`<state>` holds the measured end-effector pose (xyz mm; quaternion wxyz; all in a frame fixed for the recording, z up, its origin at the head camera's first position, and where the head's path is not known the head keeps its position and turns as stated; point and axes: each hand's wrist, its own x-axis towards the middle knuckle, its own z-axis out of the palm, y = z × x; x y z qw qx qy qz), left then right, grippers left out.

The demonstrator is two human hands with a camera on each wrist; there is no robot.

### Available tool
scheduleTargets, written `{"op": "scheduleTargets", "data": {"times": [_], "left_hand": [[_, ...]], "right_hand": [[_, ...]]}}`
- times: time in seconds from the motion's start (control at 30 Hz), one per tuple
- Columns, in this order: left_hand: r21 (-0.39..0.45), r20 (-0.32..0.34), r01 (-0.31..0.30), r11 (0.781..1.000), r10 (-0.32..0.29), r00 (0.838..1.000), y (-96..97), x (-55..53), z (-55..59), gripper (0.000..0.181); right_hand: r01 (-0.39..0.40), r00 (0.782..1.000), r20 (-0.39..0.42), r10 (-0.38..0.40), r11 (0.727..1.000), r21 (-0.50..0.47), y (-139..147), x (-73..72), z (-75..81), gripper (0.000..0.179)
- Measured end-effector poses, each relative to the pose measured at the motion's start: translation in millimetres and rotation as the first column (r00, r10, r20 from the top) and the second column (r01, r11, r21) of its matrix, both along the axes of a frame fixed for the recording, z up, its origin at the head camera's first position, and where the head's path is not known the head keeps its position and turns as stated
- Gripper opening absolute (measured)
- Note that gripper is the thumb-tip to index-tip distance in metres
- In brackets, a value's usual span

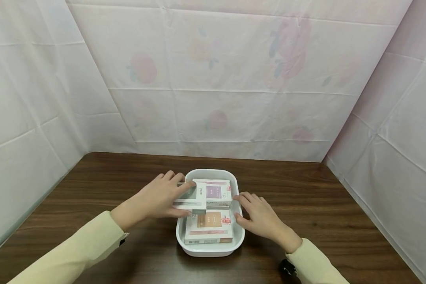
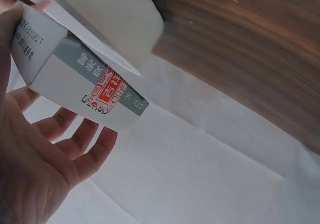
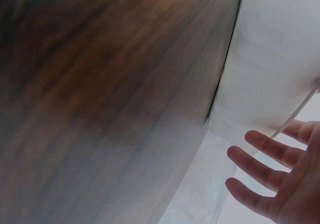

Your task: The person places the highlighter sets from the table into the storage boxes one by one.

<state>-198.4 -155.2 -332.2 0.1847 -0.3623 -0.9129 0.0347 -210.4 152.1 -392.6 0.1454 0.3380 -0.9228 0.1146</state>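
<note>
My left hand (image 1: 159,197) holds a small white and grey-green box (image 1: 200,193) between thumb and fingers, over the left side of a white oblong tray (image 1: 213,251). In the left wrist view, that highlighter box (image 2: 85,78) bears a red printed label and tilts beside the tray's outer wall (image 2: 125,18). At the tray's right rim is my right hand (image 1: 259,217), its fingertips touching or close to it. The right wrist view shows these fingers (image 3: 260,169) spread and fairly straight near the tray's side (image 3: 270,58).
Inside the tray lie a white box with a purple panel (image 1: 214,191) at the back and one with an orange-brown panel (image 1: 209,225) in front. The dark wooden table (image 1: 287,185) is bordered by pale fruit-print cloth (image 1: 216,79) behind and at both sides.
</note>
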Motion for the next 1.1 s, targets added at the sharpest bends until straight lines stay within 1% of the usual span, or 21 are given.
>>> {"op": "scheduleTargets", "data": {"times": [0.3,0.5,0.63,0.73,0.93,1.1], "left_hand": [[-0.038,-0.055,0.054,0.998,-0.056,0.997,26.5,3.6,-4.4,0.071],[-0.051,-0.06,0.067,0.996,-0.07,0.996,41.7,5.7,-7.2,0.072],[-0.061,-0.08,0.075,0.995,-0.079,0.994,49.9,6.1,-9.9,0.07],[-0.074,-0.082,0.077,0.994,-0.083,0.993,55.0,6.6,-12.3,0.07],[-0.061,-0.067,0.079,0.995,-0.083,0.994,63.0,9.2,-15.3,0.07],[-0.066,-0.06,0.056,0.996,-0.06,0.996,66.3,11.1,-19.2,0.071]], "right_hand": [[0.002,1.0,0.002,-0.002,1.0,0.001,0,0.0,0.8,0.041],[-0.001,1.0,-0.008,0.001,1.0,0.001,0,0.4,0.7,0.04],[-0.002,1.0,-0.007,0.002,1.0,0.0,1,0.3,0.4,0.041],[0.003,1.0,-0.003,-0.003,1.0,0.004,1,0.2,0.5,0.041],[0.005,1.0,0.012,-0.005,1.0,0.003,1,-0.2,0.5,0.041],[0.005,1.0,0.016,-0.005,1.0,0.003,1,-0.4,0.4,0.042]]}}
